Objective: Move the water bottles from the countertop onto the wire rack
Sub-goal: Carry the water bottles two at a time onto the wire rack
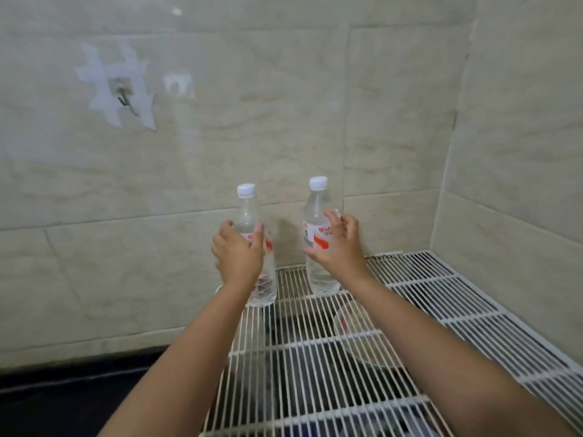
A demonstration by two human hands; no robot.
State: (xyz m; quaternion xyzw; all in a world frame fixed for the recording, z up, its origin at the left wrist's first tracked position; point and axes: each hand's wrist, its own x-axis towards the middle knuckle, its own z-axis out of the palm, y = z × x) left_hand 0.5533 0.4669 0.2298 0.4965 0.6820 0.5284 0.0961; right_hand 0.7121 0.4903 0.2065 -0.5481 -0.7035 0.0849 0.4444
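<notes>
Two clear water bottles with white caps and red-and-white labels stand upright at the back left of the white wire rack (426, 313). My left hand (238, 252) is wrapped around the middle of the left bottle (247, 209), which stands at the rack's left edge. The right bottle (317, 216) stands about a hand's width to the right. My right hand (339, 244) is beside it with fingers spread, thumb and fingertips near the label; I cannot tell whether they touch it.
Beige tiled walls (520, 137) close in behind and on the right. A metal hook (121, 97) with tape hangs on the left wall. A dark countertop (63, 402) runs at the lower left. Dim objects show beneath the rack wires.
</notes>
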